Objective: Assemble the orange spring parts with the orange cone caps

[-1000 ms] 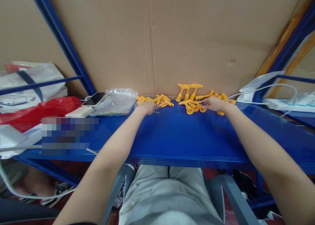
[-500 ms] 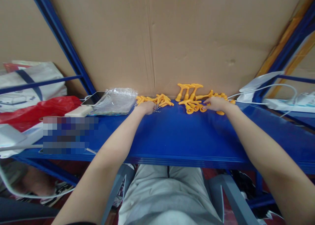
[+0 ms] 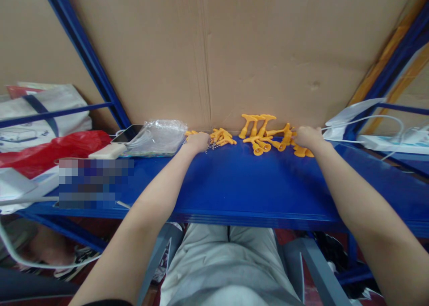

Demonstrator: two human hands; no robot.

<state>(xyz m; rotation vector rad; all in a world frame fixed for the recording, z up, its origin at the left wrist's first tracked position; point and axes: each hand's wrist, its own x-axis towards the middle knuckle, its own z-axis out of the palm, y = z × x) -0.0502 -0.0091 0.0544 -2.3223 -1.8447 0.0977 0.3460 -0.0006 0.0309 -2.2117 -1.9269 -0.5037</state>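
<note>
— Head view first: where do the hands sit?

— Both are stretched to the far edge of the blue shelf (image 3: 241,185), against the cardboard wall (image 3: 254,51). The left hand (image 3: 197,141) lies knuckles-up on a small heap of orange plastic pieces (image 3: 223,137); a bit of thin chain (image 3: 210,148) shows just under it. Its fingers are curled over the heap, but whether they grip a piece I cannot tell.

— And the other?

— The right hand (image 3: 307,137) rests on the right end of a larger orange pile (image 3: 268,136), fingers bent down onto the pieces — again, a firm grip cannot be made out.

— Which way do the pieces point?

— Mixed. Between the hands, three T-topped pieces (image 3: 258,122) lean upright against the cardboard, long axes running up and slightly right. In front of them, flared ones lie flat, their wide ends turned toward the person.

— What crowds the hands?

— Left of the left hand, touching the heap's edge, a clear plastic bag (image 3: 161,136), then a phone (image 3: 127,134) and a white block (image 3: 107,152). Right of the right hand, a white cable (image 3: 362,118) and a power strip (image 3: 395,141) lie near.
</note>
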